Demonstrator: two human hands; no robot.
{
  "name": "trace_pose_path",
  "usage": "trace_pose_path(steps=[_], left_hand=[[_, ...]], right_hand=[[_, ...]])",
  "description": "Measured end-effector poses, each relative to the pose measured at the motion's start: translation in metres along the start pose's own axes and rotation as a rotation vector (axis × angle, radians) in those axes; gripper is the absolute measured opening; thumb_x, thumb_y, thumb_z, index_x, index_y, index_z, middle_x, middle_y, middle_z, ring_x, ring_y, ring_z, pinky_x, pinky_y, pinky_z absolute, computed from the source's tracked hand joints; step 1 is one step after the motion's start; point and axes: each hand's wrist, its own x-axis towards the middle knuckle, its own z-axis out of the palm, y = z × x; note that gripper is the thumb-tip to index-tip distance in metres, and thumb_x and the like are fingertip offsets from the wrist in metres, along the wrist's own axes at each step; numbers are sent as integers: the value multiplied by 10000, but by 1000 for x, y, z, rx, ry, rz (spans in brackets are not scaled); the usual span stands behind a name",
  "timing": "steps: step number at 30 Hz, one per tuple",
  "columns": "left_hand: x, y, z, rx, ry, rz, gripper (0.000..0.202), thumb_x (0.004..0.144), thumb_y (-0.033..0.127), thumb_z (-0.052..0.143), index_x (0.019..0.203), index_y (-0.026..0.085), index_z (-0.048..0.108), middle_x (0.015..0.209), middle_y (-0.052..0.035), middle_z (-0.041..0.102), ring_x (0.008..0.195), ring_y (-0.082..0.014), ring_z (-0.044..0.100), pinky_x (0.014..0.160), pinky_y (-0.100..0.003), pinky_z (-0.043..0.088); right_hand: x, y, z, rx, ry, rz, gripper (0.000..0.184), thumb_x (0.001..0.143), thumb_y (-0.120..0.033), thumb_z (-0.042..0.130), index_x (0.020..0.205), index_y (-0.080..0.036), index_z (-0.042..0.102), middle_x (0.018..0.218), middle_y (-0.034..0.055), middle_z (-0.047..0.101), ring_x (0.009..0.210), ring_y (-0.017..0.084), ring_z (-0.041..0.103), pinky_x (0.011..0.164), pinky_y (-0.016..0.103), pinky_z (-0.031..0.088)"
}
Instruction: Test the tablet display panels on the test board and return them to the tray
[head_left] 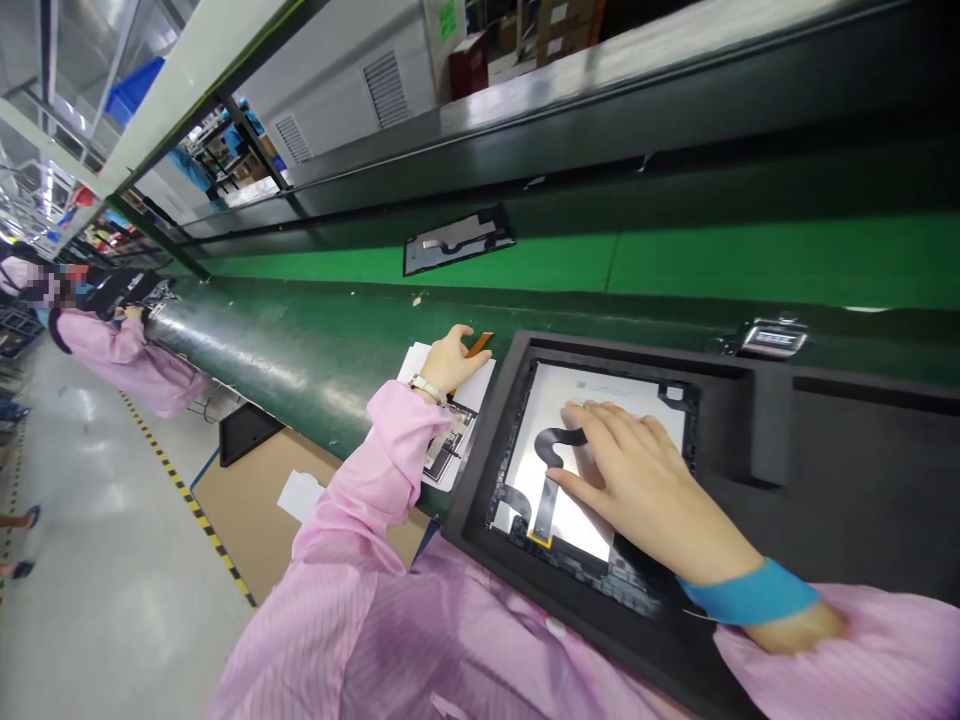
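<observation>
A tablet-like panel (637, 400) with a shiny silver back and a black frame lies in a recess of a black foam tray (862, 480). My right hand (637, 480) rests over it, fingers stretched out and apart. Its thumb tip touches a curved black flex cable (546, 505), which runs across the panel. To the left, my left hand (448, 365) is curled around a thin orange strip (480, 344); some of its fingers are hidden. Beneath that hand are white sheets (412, 362) and a printed picture sheet (450, 450), partly under the tray.
Another panel (459, 242) lies on the bright green belt (697, 260) beyond the dark green bench (300, 340). A metal latch-like piece (774, 338) is behind the tray. At left, a cardboard sheet (255, 510) is below bench height, and a co-worker in pink (124, 350) works farther along.
</observation>
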Motion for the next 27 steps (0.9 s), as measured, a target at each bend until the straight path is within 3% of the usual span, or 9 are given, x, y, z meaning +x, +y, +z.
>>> trace_pose_path(steps=[4,7,9,14,17,19,21,23,27], left_hand=[[6,-5,2,-200,-41,25,527,855,84,699,1352,118,526,859,0,609,793,-143,599,854,-303,477],[13,-9,4,-369,-103,43,637,830,47,713,1409,81,452,829,26,591,741,-112,603,818,-282,500],[16,-12,4,-467,-141,61,575,856,68,702,1383,73,473,803,28,603,725,-107,617,815,-281,505],[16,-17,-1,-621,-236,156,304,938,331,704,1143,113,648,786,-17,689,685,-111,643,794,-283,511],[16,-18,-3,-688,-305,250,451,895,566,715,979,125,671,764,-38,706,667,-112,648,741,-267,512],[16,-17,-3,-722,-376,309,590,838,712,686,934,131,656,743,-52,715,652,-123,654,706,-271,517],[15,-16,-4,-726,-443,337,662,790,784,674,927,137,637,717,-60,720,638,-137,661,680,-279,520],[12,-13,-7,-714,-511,345,657,784,782,684,938,147,614,694,-61,723,622,-148,668,666,-285,520],[7,-7,-14,-651,-657,377,587,811,716,718,916,146,619,729,-83,742,652,-163,694,699,-301,534]], right_hand=[[1,-1,-3,44,-2,9,548,1017,-496,372,1358,-92,517,1324,212,616,1300,403,536,1095,640,416],[2,-3,-7,172,-31,76,503,980,-465,458,1366,-150,528,1220,166,648,1197,377,583,1044,607,475],[4,-6,-11,301,-36,123,511,948,-460,516,1379,-187,534,1228,153,627,1198,367,581,1027,585,510],[8,-22,-20,713,10,307,701,834,-513,693,1457,-275,479,1516,153,391,1184,319,638,1040,543,575],[10,-30,-21,1025,78,428,915,807,-507,750,1568,-381,258,1630,133,270,1220,302,648,1023,515,604],[11,-33,-21,1179,89,481,989,813,-525,760,1587,-430,151,1655,124,281,1194,281,671,1052,521,590],[11,-34,-22,1247,39,511,932,828,-593,737,1577,-405,214,1599,128,412,1199,282,675,1111,551,543],[12,-34,-24,1248,-39,529,798,853,-675,673,1519,-343,383,1498,121,545,1300,301,623,1196,583,451],[13,-33,-29,1145,-61,500,583,964,-705,476,1382,-313,582,1454,74,602,1432,286,511,1282,568,323]])
